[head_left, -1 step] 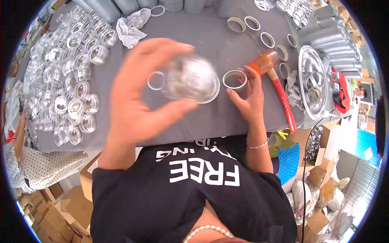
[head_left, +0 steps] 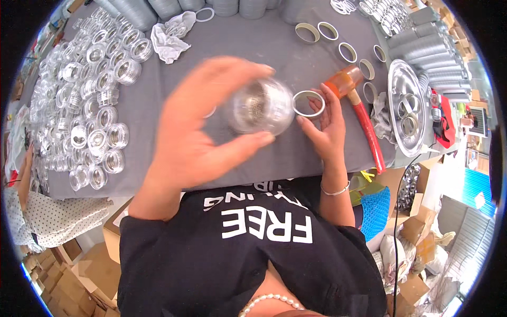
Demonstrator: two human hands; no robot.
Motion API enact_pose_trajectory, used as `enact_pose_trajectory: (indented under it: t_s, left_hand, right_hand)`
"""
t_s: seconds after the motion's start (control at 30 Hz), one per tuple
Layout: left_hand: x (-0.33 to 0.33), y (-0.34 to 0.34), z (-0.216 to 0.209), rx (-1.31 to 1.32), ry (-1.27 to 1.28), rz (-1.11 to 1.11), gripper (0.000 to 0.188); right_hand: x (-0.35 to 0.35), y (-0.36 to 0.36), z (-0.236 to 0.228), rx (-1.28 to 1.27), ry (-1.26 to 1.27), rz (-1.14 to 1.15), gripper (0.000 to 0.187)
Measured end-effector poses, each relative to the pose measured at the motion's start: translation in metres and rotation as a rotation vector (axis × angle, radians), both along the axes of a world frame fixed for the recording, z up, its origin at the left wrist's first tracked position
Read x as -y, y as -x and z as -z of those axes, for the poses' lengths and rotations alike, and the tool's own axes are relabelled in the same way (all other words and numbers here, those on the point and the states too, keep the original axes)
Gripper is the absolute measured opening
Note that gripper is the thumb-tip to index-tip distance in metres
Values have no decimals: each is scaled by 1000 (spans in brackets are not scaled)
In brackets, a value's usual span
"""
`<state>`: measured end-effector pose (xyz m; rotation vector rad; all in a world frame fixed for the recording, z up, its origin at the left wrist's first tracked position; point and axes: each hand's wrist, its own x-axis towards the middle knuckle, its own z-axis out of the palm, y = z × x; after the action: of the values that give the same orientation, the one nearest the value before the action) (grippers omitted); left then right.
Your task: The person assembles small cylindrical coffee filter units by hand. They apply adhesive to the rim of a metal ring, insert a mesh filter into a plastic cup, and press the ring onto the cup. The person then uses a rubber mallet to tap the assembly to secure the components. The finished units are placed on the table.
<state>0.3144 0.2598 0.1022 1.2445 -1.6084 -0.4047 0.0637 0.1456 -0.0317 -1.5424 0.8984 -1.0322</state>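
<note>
My left hand (head_left: 195, 127) is raised, its thumb and fingers closed round a clear round container (head_left: 261, 107). The container is blurred by motion, with something greyish and grainy showing at its middle. Just right of it, my right hand (head_left: 328, 119) pinches a white-rimmed ring (head_left: 308, 104) between thumb and fingers, its opening turned toward me. The container's edge lies very close to the ring; whether they touch I cannot tell. Beyond my right fingers lies a mallet with an orange head (head_left: 344, 80) and a red handle (head_left: 369, 132). Part of another white ring (head_left: 210, 112) shows behind my left hand.
Clear round containers (head_left: 97, 140) crowd the left of the grey-covered table. Several loose rings (head_left: 347, 52) lie at the back right, near an oval metal tray (head_left: 396, 124) holding rings. Grey cylinder stacks (head_left: 430, 58) and a crumpled white cloth (head_left: 171, 37) border the work area. A person's dotted garment (head_left: 63, 219) shows at left.
My left hand has shifted slightly right and toward me with the clear container, covering more of the white ring behind it. The ring in my right hand has turned to face me more.
</note>
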Motion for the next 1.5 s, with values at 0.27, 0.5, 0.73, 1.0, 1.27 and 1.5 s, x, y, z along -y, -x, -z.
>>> enact_pose_trajectory:
  t_s: [0.27,0.5,0.73,1.0,1.27,1.5]
  left_hand:
    - [7,16,21,-36,-107,-16,71]
    - [3,24,38,-110,-89,-3,76]
    - [0,25,61,-402,-6,102,110]
    - [4,22,71,-599,2,173,86]
    - [5,16,79,-413,53,159,75]
    - [8,15,91,-309,76,108,79]
  right_hand:
    - [-10,-7,-74,383,13,-174,88]
    - [-13,-38,-93,412,163,-344,92]
    - [-19,-49,-86,233,159,-390,89]
    - [-14,-54,-79,50,334,-386,81]
    - [-14,-55,-62,60,344,-403,80]
    - [-12,-61,-27,64,523,-299,85]
